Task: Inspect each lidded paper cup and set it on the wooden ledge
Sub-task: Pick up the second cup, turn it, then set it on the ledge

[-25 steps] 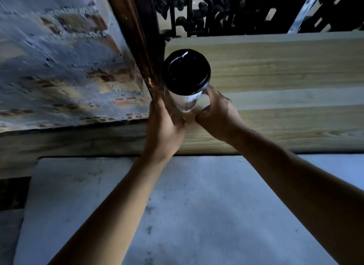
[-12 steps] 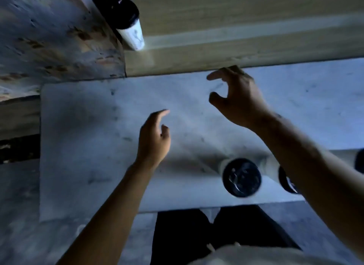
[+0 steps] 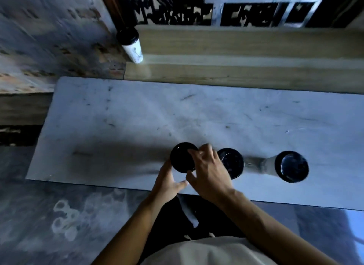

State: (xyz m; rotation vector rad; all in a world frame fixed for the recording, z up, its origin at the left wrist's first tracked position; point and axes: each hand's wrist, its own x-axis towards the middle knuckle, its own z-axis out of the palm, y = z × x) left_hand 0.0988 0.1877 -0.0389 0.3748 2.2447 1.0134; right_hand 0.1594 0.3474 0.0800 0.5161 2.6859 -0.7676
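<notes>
Three black-lidded white paper cups stand in a row near the front edge of the marble slab (image 3: 122, 126). My right hand (image 3: 209, 173) comes down on the leftmost cup (image 3: 181, 158), fingertips on the lid rim and thumb against its near side. Just left of and below that cup is my left hand (image 3: 169, 183), fingers apart and thumb by the cup wall. The middle cup (image 3: 233, 163) is partly hidden behind my right hand. The third cup (image 3: 291, 166) stands further right. A fourth cup (image 3: 133, 45) stands at the left end of the wooden ledge (image 3: 246, 47).
A rough brick wall (image 3: 49, 38) rises to the left of the ledge. A dark ornate iron grille (image 3: 173, 6) and a metal frame (image 3: 262, 8) stand behind the ledge. Grey patterned floor (image 3: 65, 225) lies in front of the slab.
Both hands let go of the cup now on the ledge's left end, drew back over the slab and came down on the leftmost cup of the row. My view tilted down.
</notes>
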